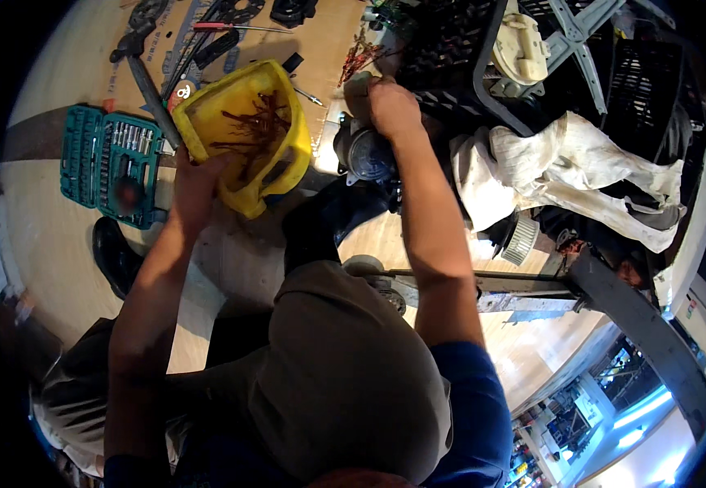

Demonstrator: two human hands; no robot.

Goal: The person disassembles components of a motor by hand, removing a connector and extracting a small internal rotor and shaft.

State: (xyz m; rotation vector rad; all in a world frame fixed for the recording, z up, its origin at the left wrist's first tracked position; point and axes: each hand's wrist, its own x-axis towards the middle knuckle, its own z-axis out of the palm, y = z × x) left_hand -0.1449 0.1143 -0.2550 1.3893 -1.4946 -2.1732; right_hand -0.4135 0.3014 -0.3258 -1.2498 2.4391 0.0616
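Observation:
My left hand (196, 185) grips the near left edge of a yellow cut-open plastic container (294, 150), thumb over the rim. Inside lies a tangle of reddish-brown copper wire (255, 126). My right hand (394, 107) is closed, its fingers turned away, beside the dark crate at the far middle. A greyish piece (358, 91) shows at its fingers, too unclear to name. Just below that hand sits a dark round electric motor (369, 154), close to my dark boot (320, 220).
A green socket set case (111, 163) lies unfolded at left. Cardboard (320, 49) holds a red-handled screwdriver (239, 28) and black parts. At right stand a black crate (451, 69), white cloth (540, 159) and a white fan wheel (522, 240). A metal bar (491, 283) crosses nearby.

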